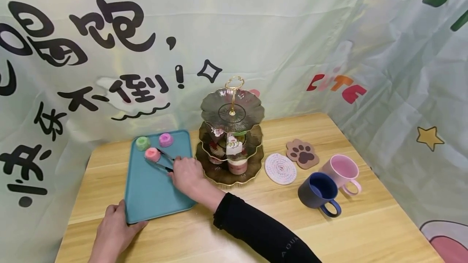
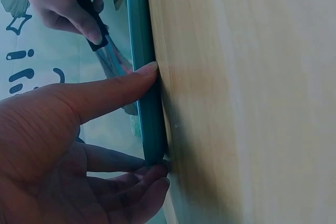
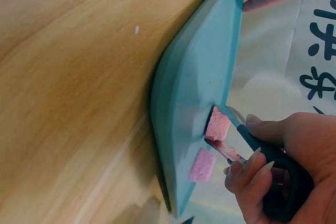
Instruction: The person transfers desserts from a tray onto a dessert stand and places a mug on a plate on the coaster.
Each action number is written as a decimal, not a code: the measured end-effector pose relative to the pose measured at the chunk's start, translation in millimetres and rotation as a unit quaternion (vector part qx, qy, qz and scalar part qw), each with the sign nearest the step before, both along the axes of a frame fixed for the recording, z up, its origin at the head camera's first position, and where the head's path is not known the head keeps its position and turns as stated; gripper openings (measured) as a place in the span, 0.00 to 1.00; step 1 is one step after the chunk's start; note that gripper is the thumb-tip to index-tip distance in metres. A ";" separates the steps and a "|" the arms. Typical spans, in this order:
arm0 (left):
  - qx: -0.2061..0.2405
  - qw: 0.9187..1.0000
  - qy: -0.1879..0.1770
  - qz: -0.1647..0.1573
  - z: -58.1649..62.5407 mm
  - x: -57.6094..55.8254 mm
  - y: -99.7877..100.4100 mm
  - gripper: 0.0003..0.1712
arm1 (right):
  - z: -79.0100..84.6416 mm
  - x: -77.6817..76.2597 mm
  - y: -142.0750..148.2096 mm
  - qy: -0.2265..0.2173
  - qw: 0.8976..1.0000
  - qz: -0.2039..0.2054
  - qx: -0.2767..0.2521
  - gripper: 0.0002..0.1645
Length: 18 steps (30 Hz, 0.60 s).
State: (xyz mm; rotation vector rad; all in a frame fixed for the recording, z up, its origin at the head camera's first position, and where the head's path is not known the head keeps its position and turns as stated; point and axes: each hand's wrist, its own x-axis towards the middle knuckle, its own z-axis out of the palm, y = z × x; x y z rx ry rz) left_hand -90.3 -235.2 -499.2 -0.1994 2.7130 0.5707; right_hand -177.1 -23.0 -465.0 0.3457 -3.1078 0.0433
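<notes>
My left hand holds the near left corner of a blue-green tray, thumb on the near edge and fingers at the side. With my right hand I grip black-handled tongs over the tray. Their two tips stand on either side of a pink cake-like piece, which rests on the tray. In the right wrist view, the tips seem to touch this pink piece. A green piece and a purple piece lie behind it near the tray's far edge.
A three-tier stand with small cakes on its lower tiers is close to the tray's right side. Farther right lie a round coaster and a paw-shaped coaster, then a blue mug and a pink mug.
</notes>
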 end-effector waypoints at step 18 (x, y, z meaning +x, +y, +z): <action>-0.005 1.000 0.024 -0.014 3.1 3.7 2.3 0.63 | 100.7 61.7 64.7 0.077 0.990 0.102 -0.052 0.29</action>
